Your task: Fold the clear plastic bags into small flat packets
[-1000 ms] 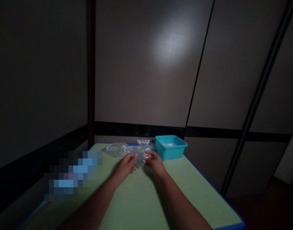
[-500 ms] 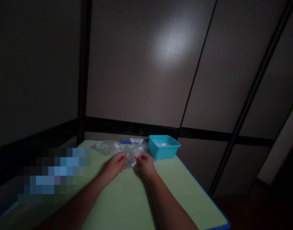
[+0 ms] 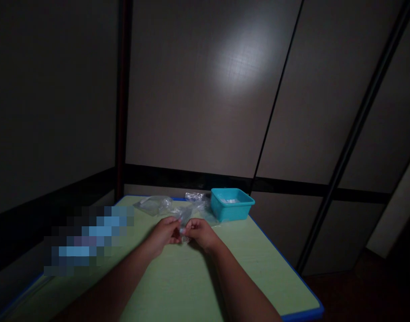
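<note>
in the head view, here we are over the pale green table (image 3: pixel 184 286), and both hands are up close together near its middle! the right hand (image 3: pixel 201 233) has thumb and fingers pinched on a small clear plastic piece (image 3: pixel 185 240), right there between the two hands. the left hand (image 3: pixel 166 231) curls in from the other side, fingertips at the plastic, though whether they're clamped on it, i can't tell. just beyond, crumpled clear plastic (image 3: pixel 154 205) spreads along the far side, reaching the turquoise basin (image 3: pixel 232 213), something pale inside it. off left, a pixelated bluish patch (image 3: pixel 90 237); behind, dark panels (image 3: pixel 191 98).
</note>
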{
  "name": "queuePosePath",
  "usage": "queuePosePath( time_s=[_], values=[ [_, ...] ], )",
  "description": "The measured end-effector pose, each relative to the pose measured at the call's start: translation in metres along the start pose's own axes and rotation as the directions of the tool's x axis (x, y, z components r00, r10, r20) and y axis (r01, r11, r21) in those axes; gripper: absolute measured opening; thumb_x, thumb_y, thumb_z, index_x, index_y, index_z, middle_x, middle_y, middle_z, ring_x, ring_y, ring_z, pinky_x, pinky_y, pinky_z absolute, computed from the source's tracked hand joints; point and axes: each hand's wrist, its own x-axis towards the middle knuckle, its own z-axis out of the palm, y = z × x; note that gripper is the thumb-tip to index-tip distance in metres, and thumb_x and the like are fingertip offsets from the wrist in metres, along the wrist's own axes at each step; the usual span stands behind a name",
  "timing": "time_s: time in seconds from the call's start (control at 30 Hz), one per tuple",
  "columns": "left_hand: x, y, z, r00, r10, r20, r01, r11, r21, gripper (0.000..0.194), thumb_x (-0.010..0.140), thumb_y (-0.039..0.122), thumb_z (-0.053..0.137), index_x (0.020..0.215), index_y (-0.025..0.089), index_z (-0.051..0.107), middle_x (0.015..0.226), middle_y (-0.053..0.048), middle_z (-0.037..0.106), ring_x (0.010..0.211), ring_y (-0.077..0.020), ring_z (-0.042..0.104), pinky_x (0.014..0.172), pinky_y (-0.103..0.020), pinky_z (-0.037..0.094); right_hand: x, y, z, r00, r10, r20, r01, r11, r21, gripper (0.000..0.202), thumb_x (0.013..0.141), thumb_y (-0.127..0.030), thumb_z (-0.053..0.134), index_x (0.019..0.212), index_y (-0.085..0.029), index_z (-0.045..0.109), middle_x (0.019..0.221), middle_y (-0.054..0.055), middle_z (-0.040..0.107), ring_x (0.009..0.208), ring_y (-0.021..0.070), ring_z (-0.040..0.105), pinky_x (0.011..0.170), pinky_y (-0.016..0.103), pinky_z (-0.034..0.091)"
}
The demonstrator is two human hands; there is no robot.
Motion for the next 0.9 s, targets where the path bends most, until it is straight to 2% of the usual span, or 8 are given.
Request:
queuePosePath(
  time_s=[0.17, 0.3, 0.4, 0.5, 0.57, 0.7, 0.8, 0.9],
  values=[
    [0.008, 0.008, -0.008, 0.988, 0.09, -0.123, -0.108, 0.982, -0.153, 0.019, 0.069, 0.029, 0.064, 0.073, 0.015, 0.052, 0.067, -0.001, 0.064, 0.063, -0.0142, 0.062, 0.066, -0.028, 0.05, 0.004, 0.004, -0.005, 0.993, -0.001, -0.12, 0.0, 1.0, -0.008, 0.034, 0.054, -0.039, 0.073, 0.056, -0.015, 0.049, 0.042, -0.005, 0.051, 0.038, 0.0074, 0.044, 0.041, 0.02, 0.03],
    [0.014, 0.016, -0.013, 0.978, 0.122, -0.167, -0.163, 0.953, -0.256, 0.006, 0.076, 0.019, 0.054, 0.075, 0.016, 0.049, 0.075, -0.004, 0.065, 0.073, -0.0141, 0.064, 0.073, -0.027, 0.05, 0.003, 0.004, -0.009, 0.99, 0.036, -0.136, -0.032, 0.999, 0.033, 0.036, 0.052, -0.039, 0.074, 0.058, -0.016, 0.048, 0.043, -0.004, 0.052, 0.038, 0.0082, 0.046, 0.042, 0.02, 0.033],
    [0.014, 0.017, -0.014, 0.984, 0.115, -0.134, -0.149, 0.948, -0.281, 0.004, 0.077, 0.016, 0.051, 0.074, 0.016, 0.049, 0.075, -0.005, 0.065, 0.072, -0.0146, 0.064, 0.072, -0.028, 0.05, 0.0, 0.001, -0.007, 0.991, 0.058, -0.119, -0.044, 0.992, 0.114, 0.038, 0.055, -0.043, 0.073, 0.062, -0.016, 0.047, 0.048, -0.003, 0.054, 0.041, 0.0095, 0.049, 0.045, 0.022, 0.038],
    [0.011, 0.013, -0.011, 0.993, 0.096, -0.074, -0.112, 0.961, -0.252, 0.008, 0.074, 0.02, 0.058, 0.074, 0.015, 0.052, 0.07, -0.003, 0.065, 0.065, -0.015, 0.064, 0.063, -0.027, 0.05, -0.001, -0.005, -0.006, 0.978, 0.039, -0.206, 0.01, 0.974, 0.228, 0.041, 0.062, -0.055, 0.064, 0.072, -0.017, 0.05, 0.056, -0.003, 0.054, 0.046, 0.0085, 0.048, 0.045, 0.02, 0.037],
    [0.008, 0.01, -0.009, 0.995, 0.091, -0.039, -0.097, 0.97, -0.224, 0.014, 0.071, 0.024, 0.065, 0.074, 0.015, 0.055, 0.068, -0.002, 0.064, 0.062, -0.0142, 0.063, 0.059, -0.024, 0.049, 0.0, -0.007, -0.006, 0.963, 0.026, -0.267, 0.042, 0.968, 0.247, 0.044, 0.063, -0.057, 0.063, 0.079, -0.018, 0.053, 0.062, -0.002, 0.055, 0.051, 0.0084, 0.048, 0.046, 0.019, 0.036],
    [0.004, 0.008, -0.006, 0.995, 0.075, 0.065, -0.06, 0.975, -0.216, 0.019, 0.068, 0.026, 0.069, 0.077, 0.015, 0.057, 0.075, -0.005, 0.066, 0.069, -0.0154, 0.063, 0.064, -0.025, 0.049, 0.002, -0.006, -0.005, 0.963, -0.039, -0.268, 0.077, 0.988, 0.133, 0.04, 0.055, -0.047, 0.073, 0.073, -0.016, 0.055, 0.064, 0.0, 0.058, 0.057, 0.011, 0.051, 0.052, 0.022, 0.038],
    [0.003, 0.008, -0.004, 0.988, 0.044, 0.147, -0.008, 0.972, -0.236, 0.018, 0.068, 0.024, 0.069, 0.079, 0.016, 0.056, 0.079, -0.006, 0.066, 0.073, -0.0166, 0.064, 0.066, -0.027, 0.05, 0.004, -0.003, -0.005, 0.967, -0.082, -0.242, 0.097, 0.994, 0.053, 0.035, 0.056, -0.044, 0.071, 0.063, -0.015, 0.054, 0.057, 0.0, 0.057, 0.052, 0.0117, 0.05, 0.052, 0.024, 0.037],
    [0.004, 0.008, -0.003, 0.992, 0.008, 0.128, 0.022, 0.973, -0.228, 0.023, 0.071, 0.035, 0.066, 0.081, 0.017, 0.055, 0.077, -0.004, 0.066, 0.069, -0.0173, 0.064, 0.066, -0.03, 0.05, 0.006, 0.002, -0.008, 0.953, -0.094, -0.288, 0.099, 0.995, 0.001, 0.031, 0.059, -0.04, 0.068, 0.059, -0.016, 0.049, 0.05, -0.003, 0.05, 0.044, 0.0087, 0.042, 0.045, 0.021, 0.031]
  ],
)
